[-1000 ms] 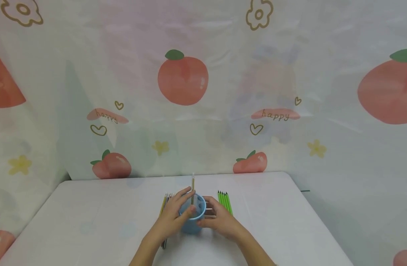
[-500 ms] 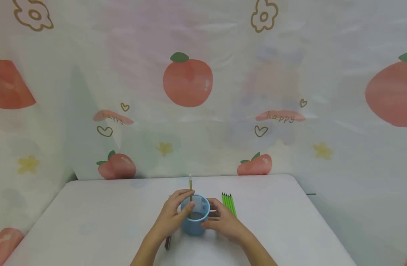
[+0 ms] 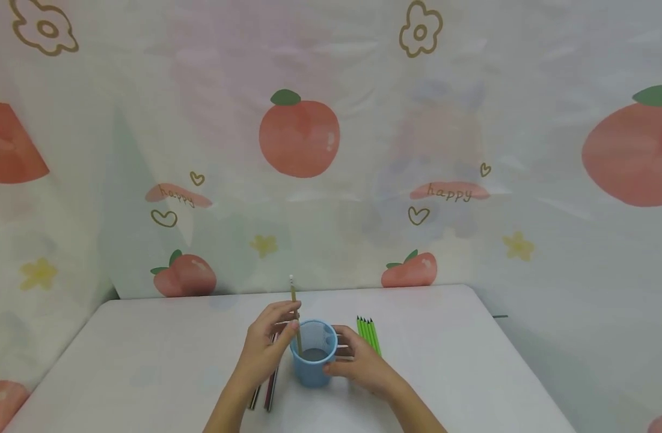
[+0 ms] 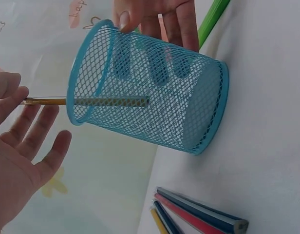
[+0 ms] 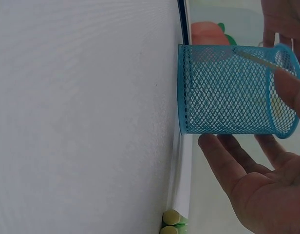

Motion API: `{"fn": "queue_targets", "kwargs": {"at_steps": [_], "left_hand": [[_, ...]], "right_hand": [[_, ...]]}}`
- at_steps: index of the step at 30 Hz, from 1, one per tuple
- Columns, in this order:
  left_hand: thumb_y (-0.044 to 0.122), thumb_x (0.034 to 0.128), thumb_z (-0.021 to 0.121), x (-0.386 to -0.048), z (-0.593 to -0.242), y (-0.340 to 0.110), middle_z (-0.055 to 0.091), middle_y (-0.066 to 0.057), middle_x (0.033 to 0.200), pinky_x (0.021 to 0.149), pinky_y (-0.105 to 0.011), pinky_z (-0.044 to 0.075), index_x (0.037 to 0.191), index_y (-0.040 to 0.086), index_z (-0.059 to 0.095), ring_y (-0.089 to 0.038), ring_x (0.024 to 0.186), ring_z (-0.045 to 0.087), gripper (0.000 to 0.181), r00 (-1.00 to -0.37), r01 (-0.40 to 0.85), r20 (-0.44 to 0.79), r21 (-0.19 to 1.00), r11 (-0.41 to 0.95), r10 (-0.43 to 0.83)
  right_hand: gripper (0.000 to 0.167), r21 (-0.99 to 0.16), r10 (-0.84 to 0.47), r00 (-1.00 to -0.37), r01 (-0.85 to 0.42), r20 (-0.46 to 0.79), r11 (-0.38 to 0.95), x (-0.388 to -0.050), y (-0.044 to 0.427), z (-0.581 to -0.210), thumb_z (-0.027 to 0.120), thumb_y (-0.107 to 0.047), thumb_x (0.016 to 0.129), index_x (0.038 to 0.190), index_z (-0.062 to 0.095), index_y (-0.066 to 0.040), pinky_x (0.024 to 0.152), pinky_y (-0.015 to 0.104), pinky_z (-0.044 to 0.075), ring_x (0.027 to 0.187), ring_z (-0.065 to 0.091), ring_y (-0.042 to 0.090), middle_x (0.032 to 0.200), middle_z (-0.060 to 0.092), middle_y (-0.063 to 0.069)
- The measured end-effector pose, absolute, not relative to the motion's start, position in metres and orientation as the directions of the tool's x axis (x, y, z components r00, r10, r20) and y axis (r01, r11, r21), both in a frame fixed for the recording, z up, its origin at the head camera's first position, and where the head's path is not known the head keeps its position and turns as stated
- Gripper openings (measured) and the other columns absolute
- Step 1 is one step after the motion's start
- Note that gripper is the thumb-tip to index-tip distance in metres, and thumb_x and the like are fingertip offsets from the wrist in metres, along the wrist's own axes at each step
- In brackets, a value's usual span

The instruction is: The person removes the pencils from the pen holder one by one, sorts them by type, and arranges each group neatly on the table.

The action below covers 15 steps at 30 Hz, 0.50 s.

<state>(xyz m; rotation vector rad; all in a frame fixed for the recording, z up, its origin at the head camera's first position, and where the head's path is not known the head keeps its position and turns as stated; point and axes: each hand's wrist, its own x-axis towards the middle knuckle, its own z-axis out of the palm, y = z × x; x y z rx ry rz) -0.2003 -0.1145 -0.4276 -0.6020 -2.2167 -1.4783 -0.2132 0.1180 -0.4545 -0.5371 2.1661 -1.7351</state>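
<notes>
A gold pencil (image 3: 293, 293) with a white eraser end stands nearly upright, pinched between the thumb and fingers of my left hand (image 3: 257, 349). Its lower end is inside the blue mesh pen holder (image 3: 311, 374), and the left wrist view shows that end (image 4: 135, 102) above the bottom, behind the mesh. My right hand (image 3: 361, 364) holds the right side of the pen holder, thumb at the front and fingers behind. The pen holder is upright on the table; no other pencil shows in it.
Several green pencils (image 3: 368, 334) lie to the right behind my right hand, dark tips pointing away. Several dark, red and yellow pencils (image 4: 189, 214) lie left of the pen holder, partly hidden by my left hand. A patterned backdrop (image 3: 331, 228) hangs behind the white table (image 3: 147, 361).
My left hand has shifted left with the pencil, from across the pen holder's opening to its left edge, uncovering more of the inside. The right hand keeps its hold.
</notes>
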Motion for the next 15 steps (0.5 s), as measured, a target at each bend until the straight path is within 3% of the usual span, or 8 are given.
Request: {"fn": "queue_targets", "kwargs": {"at_steps": [6,15], "left_hand": [[0.013,0.0989,0.062,-0.198,-0.423,-0.117,0.06,-0.002,0.132,0.088,-0.03,0.059,0.132,0.02,0.061,-0.025,0.112,0.067,0.034,-0.814,0.576,0.57,0.767,0.284,0.111],[0.006,0.0982,0.061,-0.196,-0.416,-0.117,0.057,-0.01,0.133,0.081,-0.028,0.062,0.132,0.013,0.061,-0.031,0.11,0.067,0.035,-0.804,0.594,0.586,0.788,0.161,0.099]], "right_hand": [[0.069,-0.978,-0.473,-0.881,-0.09,-0.009,0.187,-0.213,0.118,-0.455,0.08,-0.017,0.084,0.144,0.046,-0.013,0.106,0.06,0.046,0.128,0.053,0.042,0.138,0.055,0.018],[0.069,-0.976,-0.47,-0.882,-0.089,-0.015,0.197,-0.214,0.117,-0.455,0.08,-0.017,0.084,0.144,0.046,-0.013,0.106,0.062,0.044,0.128,0.053,0.043,0.139,0.055,0.018]]}}
